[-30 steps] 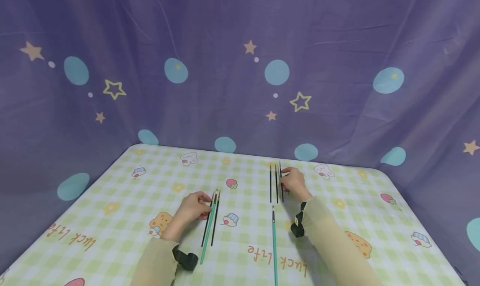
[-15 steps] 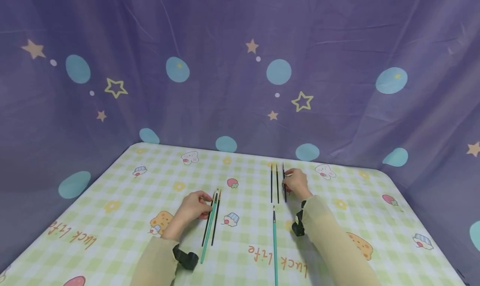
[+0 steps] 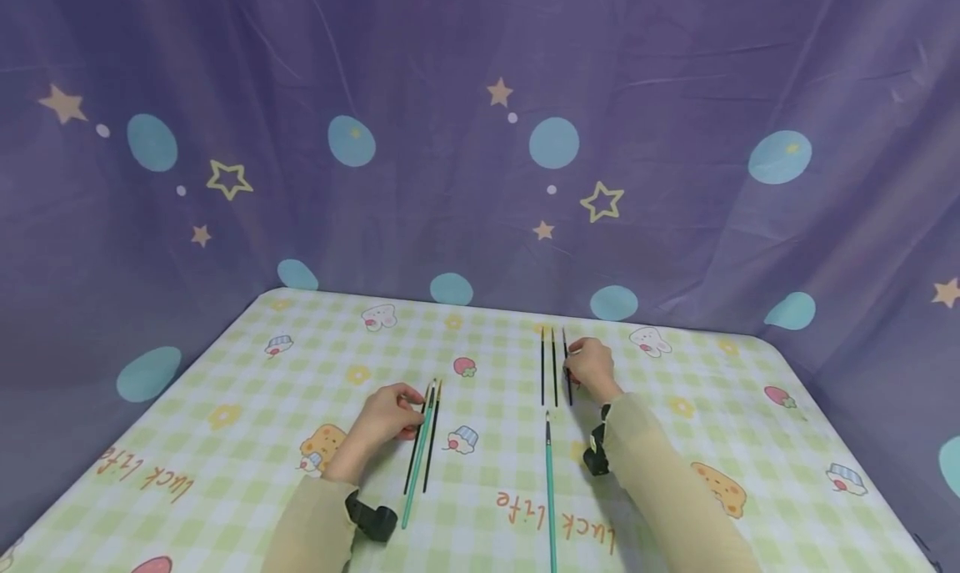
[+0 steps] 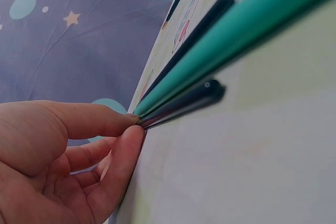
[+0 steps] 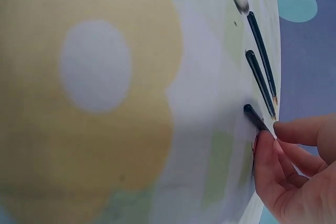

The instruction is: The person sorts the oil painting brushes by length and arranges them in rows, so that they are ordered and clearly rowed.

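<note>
Three brushes (image 3: 554, 369), right hand (image 3: 591, 366) likely on one — far edge (image 3: 487, 314) near, room leftward.

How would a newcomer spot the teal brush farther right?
On the checked tablecloth, find three black brushes toward the back. The teal brush lies just nearer the camera. Unlike the other teal brush, beside the left hand, it isn't bunched with black ones.

Curtained nook, starry drape (image 3: 450, 198), checked tablecloth (image 3: 247, 506)
</note>
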The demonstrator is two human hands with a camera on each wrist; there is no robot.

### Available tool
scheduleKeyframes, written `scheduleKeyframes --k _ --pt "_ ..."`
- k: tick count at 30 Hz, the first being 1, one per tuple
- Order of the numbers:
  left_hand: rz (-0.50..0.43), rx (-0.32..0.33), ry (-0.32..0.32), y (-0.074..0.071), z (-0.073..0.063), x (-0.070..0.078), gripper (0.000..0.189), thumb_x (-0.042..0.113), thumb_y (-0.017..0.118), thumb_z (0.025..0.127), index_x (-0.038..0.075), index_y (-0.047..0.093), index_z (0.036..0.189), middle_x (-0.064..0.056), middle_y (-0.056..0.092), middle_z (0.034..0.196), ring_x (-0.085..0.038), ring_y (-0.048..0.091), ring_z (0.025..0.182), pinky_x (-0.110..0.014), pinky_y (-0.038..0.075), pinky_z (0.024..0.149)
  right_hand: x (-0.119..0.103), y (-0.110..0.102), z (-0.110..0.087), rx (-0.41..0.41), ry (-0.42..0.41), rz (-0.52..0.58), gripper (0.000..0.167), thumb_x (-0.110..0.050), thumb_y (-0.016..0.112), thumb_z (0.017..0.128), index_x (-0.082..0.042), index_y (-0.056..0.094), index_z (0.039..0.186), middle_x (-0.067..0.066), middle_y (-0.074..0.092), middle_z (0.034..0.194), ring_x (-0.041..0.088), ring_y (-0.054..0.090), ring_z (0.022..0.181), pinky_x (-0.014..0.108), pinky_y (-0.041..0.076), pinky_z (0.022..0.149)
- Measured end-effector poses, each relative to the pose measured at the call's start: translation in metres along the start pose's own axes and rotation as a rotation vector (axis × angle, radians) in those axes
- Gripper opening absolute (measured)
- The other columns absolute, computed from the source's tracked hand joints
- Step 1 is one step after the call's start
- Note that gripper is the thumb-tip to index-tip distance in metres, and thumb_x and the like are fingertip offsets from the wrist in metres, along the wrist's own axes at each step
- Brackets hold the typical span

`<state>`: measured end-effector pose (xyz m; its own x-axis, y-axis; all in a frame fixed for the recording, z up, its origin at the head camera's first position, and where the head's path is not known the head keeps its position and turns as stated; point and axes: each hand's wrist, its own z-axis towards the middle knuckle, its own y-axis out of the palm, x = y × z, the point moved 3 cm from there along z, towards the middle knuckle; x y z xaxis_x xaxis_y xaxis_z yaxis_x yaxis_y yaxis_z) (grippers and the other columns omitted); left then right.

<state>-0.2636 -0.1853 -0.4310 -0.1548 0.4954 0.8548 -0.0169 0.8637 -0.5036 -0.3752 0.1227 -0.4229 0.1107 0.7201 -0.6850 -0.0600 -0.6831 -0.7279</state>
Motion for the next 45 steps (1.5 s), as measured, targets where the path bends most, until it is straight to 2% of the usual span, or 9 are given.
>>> scheduleKeyframes --k 8,14,17,22,24,28,30,38,45 --pt "0.016 0.009 0.004 0.000 0.002 0.000 0.022 -0.001 0.065 0.073 -0.002 0.059 0.095 -0.008 0.052 0.068 -0.013 0.054 0.049 -0.024 0.050 0.047 -0.010 -0.006 -0.015 0.037 -0.006 0.095 0.028 -0.006 0.057 0.078 0.000 0.062 0.105 0.011 0.065 0.074 0.011 0.056 0.048 0.023 0.045 0.047" --pt "0.019 0.002 0.003 0.001 0.002 0.000 0.022 0.000 0.065 0.074 -0.002 0.059 0.095 -0.008 0.052 0.068 -0.013 0.054 0.050 -0.024 0.050 0.047 -0.027 -0.002 -0.033 0.026 -0.034 0.049 0.025 -0.010 0.058 0.079 -0.002 0.063 0.103 0.011 0.066 0.082 0.014 0.058 0.053 0.026 0.046 0.053" --pt "0.018 0.000 -0.001 0.002 0.002 -0.001 0.022 0.000 0.065 0.074 -0.002 0.059 0.095 -0.008 0.052 0.068 -0.013 0.054 0.050 -0.025 0.050 0.047 -0.034 0.004 -0.043 -0.006 -0.045 0.044 0.024 -0.011 0.059 0.081 -0.003 0.063 0.103 0.010 0.065 0.078 0.015 0.059 0.053 0.031 0.048 0.056" --pt "0.020 0.002 -0.006 0.004 0.002 -0.003 0.022 0.000 0.065 0.073 -0.001 0.059 0.095 -0.008 0.052 0.068 -0.013 0.054 0.050 -0.024 0.050 0.047 -0.047 0.017 -0.060 -0.066 -0.106 0.079 0.023 -0.009 0.061 0.080 -0.002 0.063 0.102 0.006 0.064 0.069 0.017 0.061 0.052 0.045 0.049 0.075" --pt "0.023 0.002 -0.005 0.005 0.003 -0.003 0.023 0.000 0.065 0.073 -0.001 0.059 0.095 -0.008 0.052 0.068 -0.013 0.054 0.050 -0.024 0.050 0.047 -0.052 0.024 -0.066 -0.093 -0.123 0.111 0.023 -0.008 0.062 0.078 -0.001 0.063 0.100 0.005 0.063 0.068 0.017 0.062 0.052 0.044 0.051 0.075" --pt "0.031 0.004 -0.002 0.004 0.004 -0.004 0.023 0.000 0.065 0.073 -0.001 0.059 0.095 -0.008 0.052 0.068 -0.012 0.054 0.049 -0.024 0.050 0.047 -0.063 0.038 -0.075 -0.151 -0.140 0.173 0.023 -0.007 0.065 0.076 0.001 0.062 0.097 0.006 0.063 0.071 0.018 0.063 0.053 0.027 0.052 0.053" --pt "0.031 0.008 -0.001 0.003 0.004 -0.004 0.023 -0.001 0.065 0.073 -0.001 0.059 0.095 -0.008 0.053 0.068 -0.012 0.054 0.049 -0.024 0.050 0.046 -0.070 0.046 -0.080 -0.182 -0.144 0.196 0.023 -0.007 0.066 0.076 0.001 0.062 0.097 0.007 0.063 0.071 0.020 0.064 0.054 0.023 0.051 0.049" --pt "0.023 -0.001 -0.001 0.001 0.004 -0.002 0.024 0.000 0.065 0.073 -0.001 0.059 0.096 -0.008 0.053 0.068 -0.012 0.053 0.049 -0.024 0.050 0.046 -0.094 0.069 -0.100 -0.286 -0.168 0.263 0.026 -0.005 0.068 0.074 0.003 0.060 0.097 0.007 0.063 0.068 0.022 0.064 0.056 0.024 0.052 0.050" --pt "0.004 0.000 0.000 0.002 0.004 -0.002 0.024 -0.001 0.065 0.073 -0.002 0.059 0.096 -0.008 0.054 0.067 -0.012 0.054 0.048 -0.025 0.050 0.046 -0.110 0.089 -0.119 -0.329 -0.196 0.179 0.025 -0.009 0.071 0.073 -0.002 0.060 0.095 0.006 0.063 0.059 0.017 0.061 0.051 0.021 0.045 0.048"
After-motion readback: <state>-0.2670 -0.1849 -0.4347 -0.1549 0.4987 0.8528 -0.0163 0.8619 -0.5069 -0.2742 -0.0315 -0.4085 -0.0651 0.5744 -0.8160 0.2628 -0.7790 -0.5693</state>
